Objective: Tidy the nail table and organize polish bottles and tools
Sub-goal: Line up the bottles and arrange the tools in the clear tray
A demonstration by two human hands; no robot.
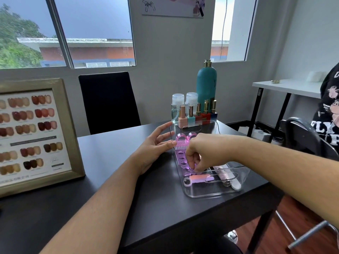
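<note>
Pink separator point(177, 157) in right fingers point(193, 161); polish bottles point(198, 116) stand behind clear bin point(211, 194).

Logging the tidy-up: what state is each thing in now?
left hand: open, touching the clear bin
right hand: pinching the purple separator in the bin
clear bin: upright, open-topped
polish bottles: upright, capped, in a row
teal bottle: upright, capped
pump bottles: upright, capped
</note>
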